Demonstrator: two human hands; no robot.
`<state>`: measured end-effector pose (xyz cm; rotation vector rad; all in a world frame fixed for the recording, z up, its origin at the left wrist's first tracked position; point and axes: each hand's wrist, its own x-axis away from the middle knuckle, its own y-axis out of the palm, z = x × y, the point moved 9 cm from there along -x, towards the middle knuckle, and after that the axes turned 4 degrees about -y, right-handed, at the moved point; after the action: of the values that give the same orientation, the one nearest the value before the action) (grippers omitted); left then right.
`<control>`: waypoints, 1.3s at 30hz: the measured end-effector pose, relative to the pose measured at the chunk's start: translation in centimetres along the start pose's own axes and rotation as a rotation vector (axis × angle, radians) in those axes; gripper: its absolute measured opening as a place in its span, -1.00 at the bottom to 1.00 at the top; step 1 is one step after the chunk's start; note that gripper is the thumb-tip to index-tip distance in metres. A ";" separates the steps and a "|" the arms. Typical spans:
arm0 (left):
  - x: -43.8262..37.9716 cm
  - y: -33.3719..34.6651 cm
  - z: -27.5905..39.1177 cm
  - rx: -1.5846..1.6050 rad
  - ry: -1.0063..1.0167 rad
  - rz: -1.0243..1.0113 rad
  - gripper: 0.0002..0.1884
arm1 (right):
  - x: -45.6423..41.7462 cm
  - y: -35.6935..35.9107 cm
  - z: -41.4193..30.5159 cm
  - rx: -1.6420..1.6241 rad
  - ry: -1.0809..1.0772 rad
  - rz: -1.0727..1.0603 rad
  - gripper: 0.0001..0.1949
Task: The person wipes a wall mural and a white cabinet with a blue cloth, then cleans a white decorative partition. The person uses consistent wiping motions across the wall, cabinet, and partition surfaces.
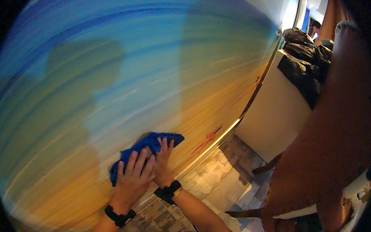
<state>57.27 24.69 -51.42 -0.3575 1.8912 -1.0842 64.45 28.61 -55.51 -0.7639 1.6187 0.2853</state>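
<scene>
A blue cloth (147, 142) lies bunched against a wall painted with a beach and sea scene (136, 81), on the sandy lower part. Spread over the cloth's lower left part, my left hand (136, 170) presses it to the painted surface. My right hand (163, 161) is beside it, slightly higher, with its fingers on the cloth's right part. The two hands nearly touch, and the left partly hides the right. Black bands (119, 216) circle both wrists.
A painted starfish (209, 136) sits near the wall's lower edge. Below runs a patterned plank or tile floor (213, 178). At right stands a brown leather-like chair (324, 140) with tapered legs. Behind it, dark bags (303, 56) rest on a pale panel (272, 108). Shadows fall across the wall.
</scene>
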 end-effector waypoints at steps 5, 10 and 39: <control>1.2 2.3 1.4 -0.193 0.114 -0.056 -0.48 | 4.6 1.7 1.2 -0.047 0.173 -0.255 -0.50; 1.6 2.9 1.7 -0.137 0.098 -0.128 -0.48 | 6.2 -0.2 1.8 -0.131 0.353 -0.172 -0.31; 15.2 9.3 5.1 1.267 -0.729 -0.495 -0.10 | 22.7 0.1 -3.7 -1.568 1.925 -0.544 -0.49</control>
<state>54.56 17.89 -68.44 -0.3812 0.2756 -1.8984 61.03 19.38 -76.34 -3.3473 2.4711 0.4081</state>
